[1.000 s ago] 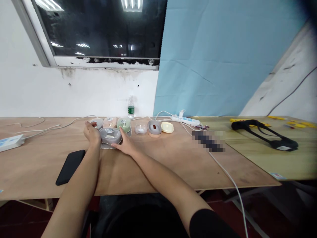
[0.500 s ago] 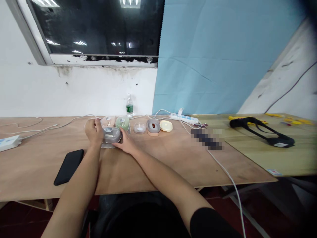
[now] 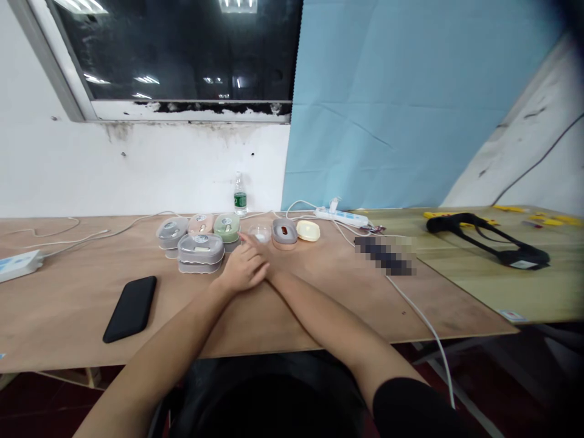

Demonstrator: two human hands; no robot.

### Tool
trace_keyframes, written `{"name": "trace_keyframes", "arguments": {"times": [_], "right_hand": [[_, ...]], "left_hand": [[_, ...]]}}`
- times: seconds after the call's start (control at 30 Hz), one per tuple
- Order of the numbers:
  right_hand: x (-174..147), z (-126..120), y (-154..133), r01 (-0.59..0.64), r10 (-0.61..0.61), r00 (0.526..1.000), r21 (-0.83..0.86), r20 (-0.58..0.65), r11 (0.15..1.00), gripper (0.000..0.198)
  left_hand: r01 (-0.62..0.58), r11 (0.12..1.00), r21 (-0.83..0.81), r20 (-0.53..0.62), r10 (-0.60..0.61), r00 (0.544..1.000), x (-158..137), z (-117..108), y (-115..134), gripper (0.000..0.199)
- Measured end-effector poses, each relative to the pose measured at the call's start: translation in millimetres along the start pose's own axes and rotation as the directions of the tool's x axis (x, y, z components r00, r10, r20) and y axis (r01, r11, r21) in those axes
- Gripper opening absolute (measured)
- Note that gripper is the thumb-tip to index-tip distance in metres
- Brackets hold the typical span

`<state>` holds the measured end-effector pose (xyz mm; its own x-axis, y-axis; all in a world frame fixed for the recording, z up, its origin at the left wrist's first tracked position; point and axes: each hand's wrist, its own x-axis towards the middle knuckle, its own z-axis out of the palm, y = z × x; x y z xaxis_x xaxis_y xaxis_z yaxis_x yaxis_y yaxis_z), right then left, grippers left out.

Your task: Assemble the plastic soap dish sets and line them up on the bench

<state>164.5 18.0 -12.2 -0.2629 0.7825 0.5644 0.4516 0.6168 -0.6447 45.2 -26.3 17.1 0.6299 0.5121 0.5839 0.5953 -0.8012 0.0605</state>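
My left hand [image 3: 243,269] lies over my right hand [image 3: 249,241] in front of the row of boxes, hiding much of it. Loosely bent, the left fingers hold no object I can see. The right fingertips stretch out beside a green lidded box [image 3: 226,225] and a round clear dish [image 3: 262,232]. Left of my hands stands a two-tier grey box [image 3: 201,252] with a clear lid. Behind it are a pink box [image 3: 199,223] and another grey box [image 3: 171,233]. An open grey and pink box [image 3: 283,235] with a reddish-brown piece inside sits right of the dish, near a cream-coloured dish [image 3: 308,230].
A black phone [image 3: 130,308] lies at the left front. At the wall stand a water bottle [image 3: 239,198] and a power strip [image 3: 341,217] with white cables. Rightward are a pixelated dark item [image 3: 385,255] and a black strap-like frame [image 3: 488,240]. Another power strip [image 3: 19,266] is far left.
Both hands have let go of the grey box, which now stands on the table. My left hand has moved right, onto my right hand, uncovering the other grey box behind.
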Motion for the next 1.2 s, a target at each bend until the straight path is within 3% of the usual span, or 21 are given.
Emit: {"name": "trace_keyframes", "arguments": {"times": [0.07, 0.17, 0.37, 0.47, 0.53, 0.67, 0.9, 1.07, 1.2], "right_hand": [[-3, -24, 13, 0.09, -0.087, 0.995, -0.064, 0.047, 0.994, 0.041], [-8, -56, 31, 0.106, -0.127, 0.989, -0.237, -0.073, 0.966, 0.045], [-15, -121, 81, -0.136, -0.009, 0.926, -0.355, -0.378, 0.925, 0.034], [-19, -150, 112, -0.328, 0.144, 0.872, -0.341, -0.468, 0.881, 0.033], [-23, -160, 129, -0.454, 0.273, 0.842, -0.337, -0.465, 0.825, 0.034], [-27, -160, 140, -0.536, 0.402, 0.835, -0.397, -0.375, 0.744, 0.038], [-24, -148, 135, -0.442, 0.32, 0.891, -0.457, -0.322, 0.772, 0.033], [-24, -148, 134, -0.483, 0.331, 0.865, -0.452, -0.376, 0.75, 0.014], [-23, -149, 136, -0.512, 0.325, 0.835, -0.41, -0.445, 0.755, 0.012]], "left_hand": [[-0.04, 0.998, -0.055, 0.054, 0.043, 0.998, 2, 4, 3, 0.031], [-0.01, 0.995, -0.102, 0.131, 0.023, 0.991, 2, 8, 0, 0.031], [0.165, 0.98, -0.108, 0.287, -0.128, 0.949, -5, 13, -15, 0.032], [0.214, 0.968, -0.128, 0.331, -0.162, 0.93, -7, 15, -17, 0.033], [0.222, 0.965, -0.137, 0.337, -0.165, 0.927, -7, 15, -18, 0.034], [0.236, 0.96, -0.15, 0.346, -0.173, 0.922, -6, 14, -18, 0.035], [0.263, 0.953, -0.15, 0.352, -0.197, 0.915, -7, 15, -21, 0.036], [0.263, 0.953, -0.153, 0.354, -0.196, 0.915, -6, 14, -20, 0.037], [0.262, 0.952, -0.159, 0.355, -0.193, 0.915, -6, 14, -21, 0.037]]}}
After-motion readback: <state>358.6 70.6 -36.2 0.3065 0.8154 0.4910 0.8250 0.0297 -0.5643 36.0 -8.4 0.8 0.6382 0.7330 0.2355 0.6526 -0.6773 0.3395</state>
